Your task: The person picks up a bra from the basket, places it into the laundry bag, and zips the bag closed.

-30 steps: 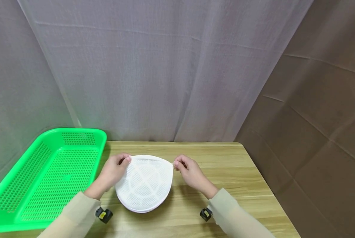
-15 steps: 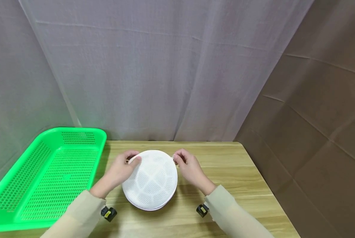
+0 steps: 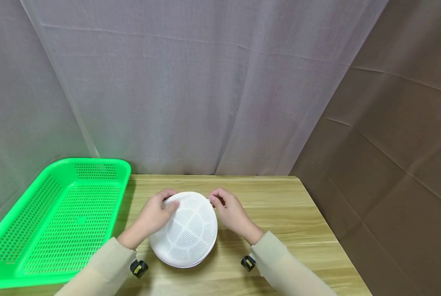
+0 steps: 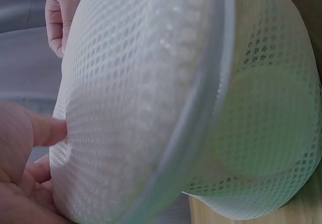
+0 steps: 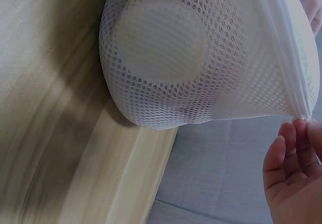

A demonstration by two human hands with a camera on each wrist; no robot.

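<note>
A round white mesh laundry bag [image 3: 187, 236] is held over the table between my hands. My left hand [image 3: 157, 213] grips its upper left edge, thumb on top of the mesh and fingers behind. At the upper right edge, my right hand [image 3: 231, 209] pinches the end of the zipper [image 5: 294, 73] between thumb and fingertips. The right wrist view shows the zipper band running down to those fingertips, while the tip of the zipper is hidden in them. Pale round patches [image 5: 161, 40] show on the bag's mesh sides.
To the left stands a green plastic basket [image 3: 68, 238] with slotted walls and floor. The wooden table [image 3: 279, 213] extends to the right of the bag. Grey cloth [image 3: 168, 102] hangs behind the table, and a brown cloth [image 3: 390, 164] borders the right side.
The bag has turned and lost its pointed corner, looking rounder. My left hand has shifted right and farther onto the mesh. My right hand has drifted slightly left, still pinching the zipper end.
</note>
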